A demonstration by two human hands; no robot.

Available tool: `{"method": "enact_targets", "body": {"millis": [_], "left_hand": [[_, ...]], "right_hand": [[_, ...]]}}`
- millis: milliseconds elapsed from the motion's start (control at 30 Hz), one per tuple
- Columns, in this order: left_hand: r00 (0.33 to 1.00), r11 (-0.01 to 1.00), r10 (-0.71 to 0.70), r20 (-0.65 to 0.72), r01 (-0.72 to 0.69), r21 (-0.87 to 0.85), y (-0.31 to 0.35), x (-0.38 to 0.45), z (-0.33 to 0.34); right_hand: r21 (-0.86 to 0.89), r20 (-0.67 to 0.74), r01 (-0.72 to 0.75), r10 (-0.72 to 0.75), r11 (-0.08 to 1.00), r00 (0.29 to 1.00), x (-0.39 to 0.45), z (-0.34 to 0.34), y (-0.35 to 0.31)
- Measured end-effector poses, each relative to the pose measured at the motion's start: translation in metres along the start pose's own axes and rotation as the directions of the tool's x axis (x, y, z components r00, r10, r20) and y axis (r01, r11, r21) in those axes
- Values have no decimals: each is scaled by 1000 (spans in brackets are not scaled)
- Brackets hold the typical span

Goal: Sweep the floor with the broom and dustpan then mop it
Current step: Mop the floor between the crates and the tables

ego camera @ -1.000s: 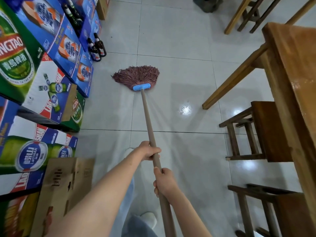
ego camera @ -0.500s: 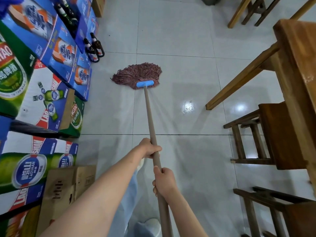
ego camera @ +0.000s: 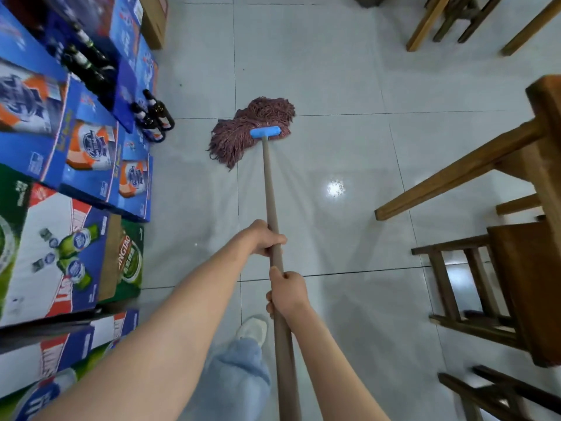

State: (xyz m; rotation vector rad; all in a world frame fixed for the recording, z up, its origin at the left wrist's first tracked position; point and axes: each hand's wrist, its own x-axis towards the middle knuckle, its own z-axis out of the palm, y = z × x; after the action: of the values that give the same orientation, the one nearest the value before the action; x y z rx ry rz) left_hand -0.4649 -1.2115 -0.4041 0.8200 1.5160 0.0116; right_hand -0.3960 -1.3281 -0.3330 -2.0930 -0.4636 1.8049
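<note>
A: What's at your far left?

B: Stacked beer cartons (ego camera: 76, 165), with dark bottles (ego camera: 153, 115) standing on the floor beside them.

A: And the mop?

B: Its reddish string head (ego camera: 243, 132) lies on the wet tile floor (ego camera: 334, 71) ahead. Your left hand (ego camera: 263, 240) is wrapped around the mop handle (ego camera: 268, 183); your right hand (ego camera: 287, 294) grips it just below.

A: Further right?

B: A wooden table (ego camera: 473, 165) and stools (ego camera: 516, 287).

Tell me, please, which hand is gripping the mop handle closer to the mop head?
The left hand: it grips the handle further along towards the mop head, while the right hand holds it nearer the body.
</note>
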Motion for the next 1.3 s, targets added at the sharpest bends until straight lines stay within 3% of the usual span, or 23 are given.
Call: {"method": "enact_targets", "body": {"millis": [233, 567, 833, 1300], "left_hand": [[1000, 1000, 3, -12, -3, 7, 51, 34, -25], [1000, 1000, -10, -14, 10, 17, 35, 25, -1], [1000, 998, -22, -11, 22, 52, -10, -20, 53], [1000, 999, 19, -18, -18, 26, -127, -118, 211]], "right_hand": [[1, 9, 10, -10, 1000, 1000, 32, -3, -58], [-36, 3, 25, -25, 999, 1000, 22, -18, -32], [-37, 11, 21, -20, 999, 1000, -18, -46, 38], [-66, -4, -2, 2, 998, 1000, -112, -127, 216]]}}
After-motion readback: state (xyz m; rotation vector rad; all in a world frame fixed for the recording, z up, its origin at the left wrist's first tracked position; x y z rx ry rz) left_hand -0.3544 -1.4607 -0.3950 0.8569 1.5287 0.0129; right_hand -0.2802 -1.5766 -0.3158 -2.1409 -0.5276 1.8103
